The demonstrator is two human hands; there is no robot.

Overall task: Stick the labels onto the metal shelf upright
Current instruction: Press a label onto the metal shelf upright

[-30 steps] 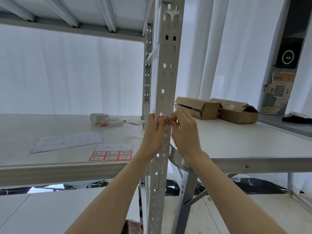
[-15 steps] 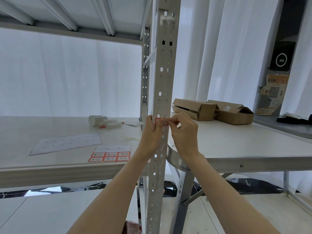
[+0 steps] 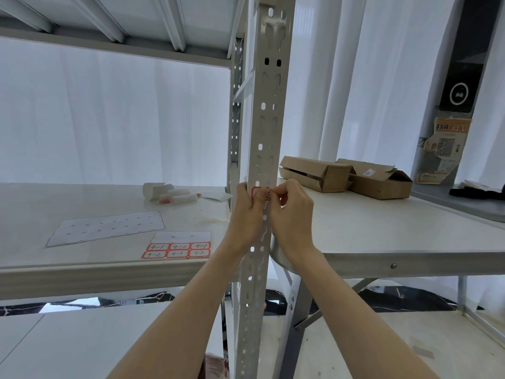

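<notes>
A perforated grey metal upright (image 3: 266,127) runs from top to bottom in the middle of the view. A small red-bordered white label (image 3: 260,193) lies against its front face at shelf height. My left hand (image 3: 244,214) grips the upright's left edge, its thumb on the label's left end. My right hand (image 3: 291,214) pinches the label's right end with curled fingers against the upright. On the left shelf board (image 3: 82,258) lies a label sheet (image 3: 179,247) with several handwritten red-bordered labels.
A used backing sheet (image 3: 108,228) and rolled paper with pens (image 3: 169,195) lie further back on the left shelf. Two open cardboard boxes (image 3: 347,176) stand on the white table (image 3: 396,236) to the right. White curtains hang behind.
Both hands stay at the label on the upright. The fingers have shifted slightly over it; the camera has moved a little.
</notes>
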